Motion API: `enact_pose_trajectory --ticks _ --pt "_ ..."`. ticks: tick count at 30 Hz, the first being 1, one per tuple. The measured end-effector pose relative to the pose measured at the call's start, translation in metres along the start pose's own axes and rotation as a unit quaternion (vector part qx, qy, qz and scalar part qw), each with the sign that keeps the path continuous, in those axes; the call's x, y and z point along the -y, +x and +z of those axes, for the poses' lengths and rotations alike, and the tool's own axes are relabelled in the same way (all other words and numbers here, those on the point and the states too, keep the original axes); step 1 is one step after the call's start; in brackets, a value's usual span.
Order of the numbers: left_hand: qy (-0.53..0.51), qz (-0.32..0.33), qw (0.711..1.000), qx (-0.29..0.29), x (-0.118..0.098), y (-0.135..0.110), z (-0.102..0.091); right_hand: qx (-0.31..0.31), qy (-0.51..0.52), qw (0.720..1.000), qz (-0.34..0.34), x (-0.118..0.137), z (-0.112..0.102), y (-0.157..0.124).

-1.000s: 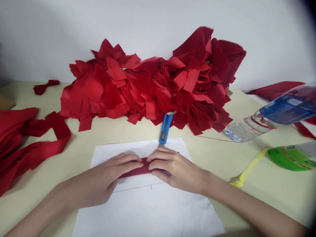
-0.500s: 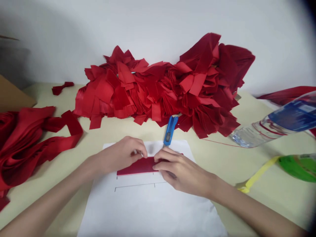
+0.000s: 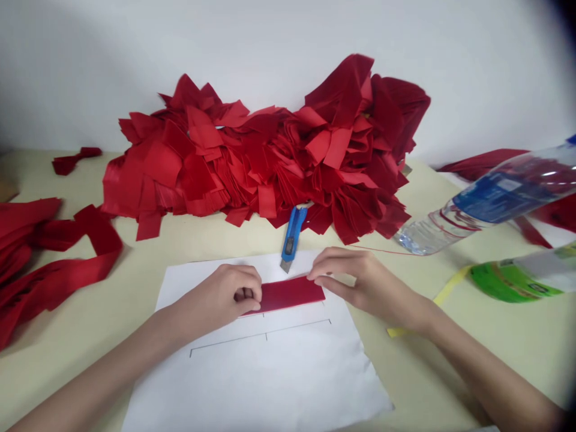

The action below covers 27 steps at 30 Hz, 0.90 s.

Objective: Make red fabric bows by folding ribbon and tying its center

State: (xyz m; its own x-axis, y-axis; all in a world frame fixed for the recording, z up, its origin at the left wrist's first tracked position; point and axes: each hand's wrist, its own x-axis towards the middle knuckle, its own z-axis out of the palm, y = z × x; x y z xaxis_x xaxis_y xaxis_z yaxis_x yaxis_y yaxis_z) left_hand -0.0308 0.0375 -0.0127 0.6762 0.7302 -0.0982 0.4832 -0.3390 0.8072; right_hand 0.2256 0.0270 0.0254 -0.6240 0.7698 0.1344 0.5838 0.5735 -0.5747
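A flat strip of red ribbon [image 3: 290, 294], velvety on top, lies across a white sheet of paper [image 3: 252, 384] marked with ruled black lines and ticks. At its left part my left hand [image 3: 225, 291] is closed, fingers curled and thumb pressed on the ribbon. My right hand [image 3: 355, 276] pinches the far edge near the right end between thumb and fingertips. Just beyond the strip lies a blue utility knife [image 3: 293, 237], its short blade out and pointing toward me.
Along the wall stands a big heap of cut red ribbon pieces [image 3: 265, 162]. Long folded red ribbon [image 3: 58, 270] lies at left. On the right lie a clear plastic bottle [image 3: 486, 201] with a blue label, a green-labelled bottle [image 3: 513, 279] and a yellow strip [image 3: 450, 285].
My right hand has slid right, from the strip's middle to its right end. My left hand has closed on the left part. The whole view has shifted rightward.
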Motion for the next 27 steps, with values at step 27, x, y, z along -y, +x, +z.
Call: enact_pose_trajectory --ticks 27 --pt "0.07 0.052 0.995 0.052 -0.004 0.0 -0.013 -0.02 -0.059 0.998 -0.019 -0.013 0.022 -0.022"
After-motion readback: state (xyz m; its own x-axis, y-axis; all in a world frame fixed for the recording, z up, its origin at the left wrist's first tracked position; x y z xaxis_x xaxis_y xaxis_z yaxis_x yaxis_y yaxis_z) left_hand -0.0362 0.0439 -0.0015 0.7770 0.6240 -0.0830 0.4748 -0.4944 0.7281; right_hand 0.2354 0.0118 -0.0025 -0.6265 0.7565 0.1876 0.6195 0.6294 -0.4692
